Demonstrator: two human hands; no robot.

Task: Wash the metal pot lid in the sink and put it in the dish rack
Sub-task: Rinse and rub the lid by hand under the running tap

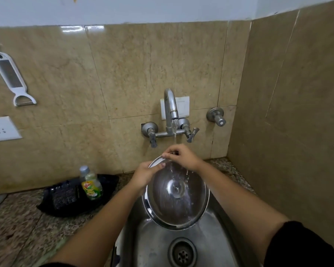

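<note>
A round metal pot lid (176, 197) is held tilted over the steel sink (156, 239), its hollow underside facing me. Water runs from the wall tap (171, 106) onto its top edge and streams down it. My left hand (146, 174) grips the lid's upper left rim with the thumb over the edge. My right hand (181, 156) pinches the top rim with its fingertips, right under the water stream. No dish rack is in view.
A dish-soap bottle (91, 184) stands in a black tray (66, 197) on the granite counter left of the sink. The drain (182, 252) lies below the lid. A white grater-peeler (10, 76) hangs on the tiled wall, with a socket (2, 129) below it. A tiled side wall closes the right.
</note>
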